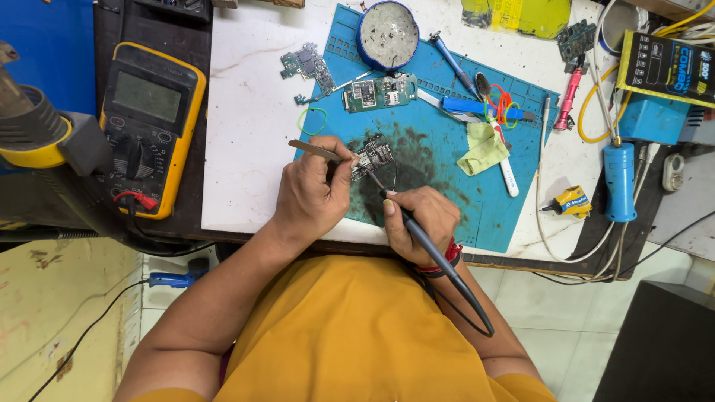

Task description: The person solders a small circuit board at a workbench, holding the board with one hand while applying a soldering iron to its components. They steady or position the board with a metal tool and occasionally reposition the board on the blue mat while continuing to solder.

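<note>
My left hand [311, 195] grips metal tweezers [316, 150], their tips against a small dark circuit board [372, 155] lying on a blue work mat [439, 171]. My right hand [421, 220] holds a black soldering iron [417, 231] like a pen. Its tip rests on the near edge of the same board, and its cable loops back past my wrist. Both hands sit at the mat's near edge, close together.
A green circuit board [378, 93], another board [307, 64] and a round blue tin [387, 33] lie farther back. A yellow multimeter [149, 123] stands left, a hot-air handle [33, 130] beside it. A yellow cloth [482, 149], pens and a blue tool [620, 181] lie right.
</note>
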